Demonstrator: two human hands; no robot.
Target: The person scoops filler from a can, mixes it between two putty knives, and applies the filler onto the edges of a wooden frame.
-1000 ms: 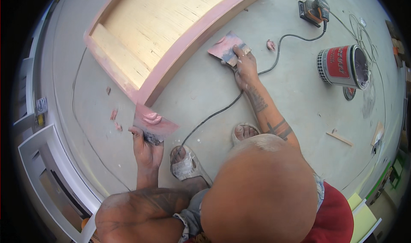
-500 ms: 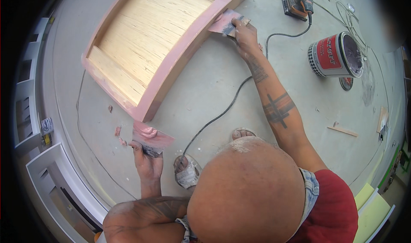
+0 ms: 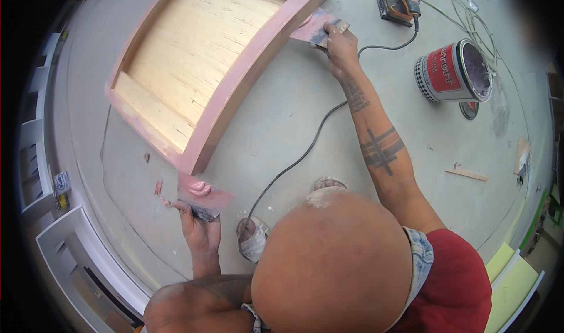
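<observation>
My left hand [image 3: 200, 230] is closed on a flat putty spreader [image 3: 220, 199] bearing a thick dab of pink filler, just below the near corner of a wooden frame [image 3: 235, 95]. The frame's rims and sides are coated in pink filler, and a bare plywood panel [image 3: 211, 33] lies inside it. At the frame's far right side, my right hand [image 3: 342, 48] grips a second putty spreader [image 3: 311, 32], smeared pink and dark. That blade's far edge meets or overlaps the frame's outer side; exact contact cannot be made out.
A filler can [image 3: 440, 71] lies tilted at the right, over a round lid [image 3: 469, 110]. Beyond it is a corded sander [image 3: 402, 5], whose black cord [image 3: 305, 151] crosses the floor by my foot. A wood strip [image 3: 470, 175] lies right; white shelving [image 3: 64, 239] stands left.
My right hand and its spreader have shifted slightly right and farther along the frame's side. The whole scene has slid a little left in view. The left hand keeps its spreader.
</observation>
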